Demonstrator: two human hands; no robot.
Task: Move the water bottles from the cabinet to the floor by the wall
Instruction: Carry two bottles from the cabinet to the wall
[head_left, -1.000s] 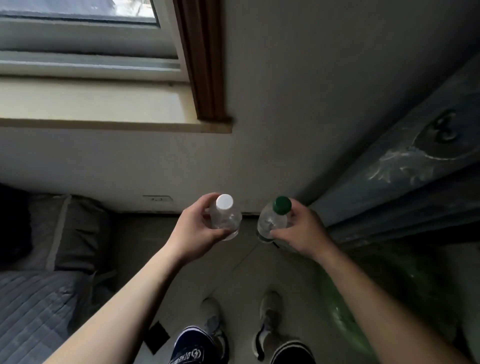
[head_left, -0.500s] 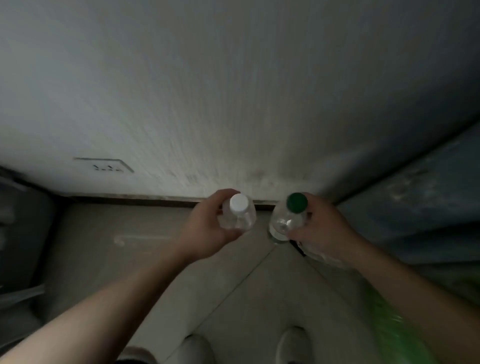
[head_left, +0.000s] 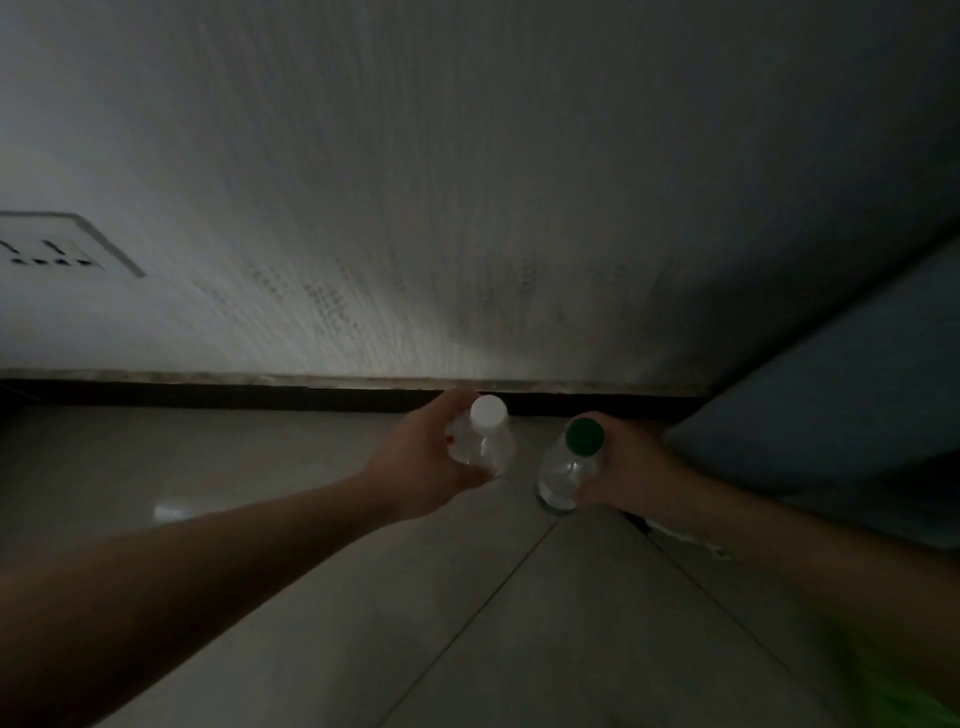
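Observation:
My left hand (head_left: 423, 462) grips a clear water bottle with a white cap (head_left: 487, 434), held upright low over the tiled floor (head_left: 291, 467). Beside it, my right hand (head_left: 631, 467) grips a second clear bottle with a green cap (head_left: 569, 462). Both bottles sit close together, just in front of the dark skirting at the foot of the pale wall (head_left: 467, 208). Whether their bases touch the floor I cannot tell. The cabinet is out of view.
A wall socket (head_left: 57, 249) is low on the wall at the far left. A blue-grey panel (head_left: 841, 395) slants in at the right, close to my right hand. Something green and blurred (head_left: 904, 696) lies at the bottom right corner.
I have bent lower and closer to the wall; the window and bedding left the view. Both hands carried the bottles down toward the floor by the skirting.

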